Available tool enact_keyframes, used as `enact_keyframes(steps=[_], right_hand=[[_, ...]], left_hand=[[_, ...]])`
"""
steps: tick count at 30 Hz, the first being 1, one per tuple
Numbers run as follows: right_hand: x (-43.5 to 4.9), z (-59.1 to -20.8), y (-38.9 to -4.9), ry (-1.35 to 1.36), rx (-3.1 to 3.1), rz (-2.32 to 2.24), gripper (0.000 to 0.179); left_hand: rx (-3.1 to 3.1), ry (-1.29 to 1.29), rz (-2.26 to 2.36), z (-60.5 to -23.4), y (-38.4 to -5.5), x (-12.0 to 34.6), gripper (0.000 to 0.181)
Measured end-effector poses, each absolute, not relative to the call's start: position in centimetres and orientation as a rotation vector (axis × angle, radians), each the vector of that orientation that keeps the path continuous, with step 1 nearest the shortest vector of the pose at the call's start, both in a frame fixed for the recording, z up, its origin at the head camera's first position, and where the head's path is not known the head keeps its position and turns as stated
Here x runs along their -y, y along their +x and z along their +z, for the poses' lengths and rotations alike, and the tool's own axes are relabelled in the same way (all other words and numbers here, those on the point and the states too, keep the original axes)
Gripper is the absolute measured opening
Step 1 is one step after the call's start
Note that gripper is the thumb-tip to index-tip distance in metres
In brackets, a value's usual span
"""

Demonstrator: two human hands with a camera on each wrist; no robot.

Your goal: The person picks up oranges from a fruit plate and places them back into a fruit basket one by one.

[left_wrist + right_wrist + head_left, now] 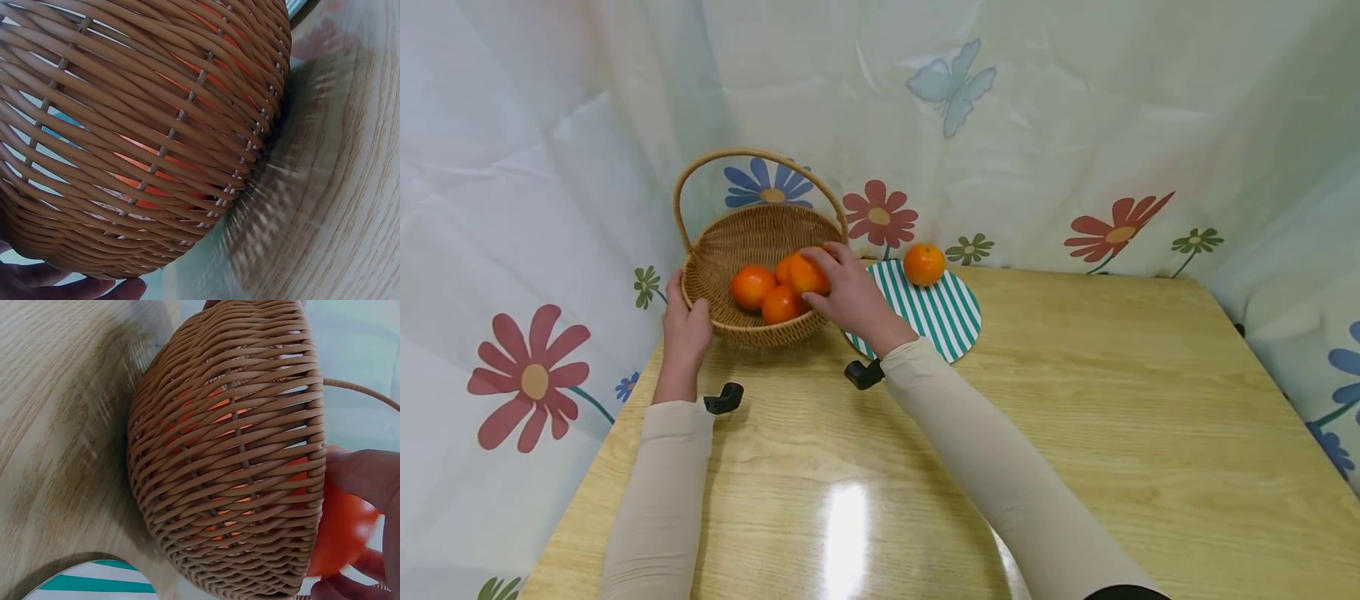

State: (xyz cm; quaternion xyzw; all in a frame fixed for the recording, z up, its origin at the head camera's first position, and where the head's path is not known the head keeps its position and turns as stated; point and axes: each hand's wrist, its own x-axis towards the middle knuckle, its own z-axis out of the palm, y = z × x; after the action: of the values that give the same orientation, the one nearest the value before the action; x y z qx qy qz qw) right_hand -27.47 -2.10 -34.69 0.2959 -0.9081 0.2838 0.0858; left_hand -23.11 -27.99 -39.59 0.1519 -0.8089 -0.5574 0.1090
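Observation:
A wicker basket (760, 335) with a tall arched handle stands at the back left of the table, several oranges (752, 287) inside. At its left side my left hand (687, 333) holds the rim; in the left wrist view its fingertips (128, 289) show at the weave. My right hand (853, 296) reaches over the right rim and grips an orange (342, 528) between thumb and fingers, at the rim's inner side. To the right, another orange (924, 265) sits on a round green-and-white striped mat (958, 321).
A flowered curtain (1037, 150) hangs close behind the wooden table (1112, 417) and along both its sides. The basket's arched handle (752, 152) rises above the oranges. Small black devices (724, 399) are worn at both wrists.

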Motion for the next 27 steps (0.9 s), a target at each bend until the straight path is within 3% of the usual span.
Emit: enact_keyframes(steps=[17, 27], right_hand=[[-2.2, -35.9, -28.3, 0.779, 2.619, 0.942, 0.046], [-5.0, -37.8, -29.3, 0.6, 2.759, 0.939, 0.049]], left_hand=[[2.381, 0.433, -1.627, -39.1, -24.1, 27.8, 0.066], [2.385, 0.464, -1.615, -39.5, -23.1, 28.1, 0.065]])
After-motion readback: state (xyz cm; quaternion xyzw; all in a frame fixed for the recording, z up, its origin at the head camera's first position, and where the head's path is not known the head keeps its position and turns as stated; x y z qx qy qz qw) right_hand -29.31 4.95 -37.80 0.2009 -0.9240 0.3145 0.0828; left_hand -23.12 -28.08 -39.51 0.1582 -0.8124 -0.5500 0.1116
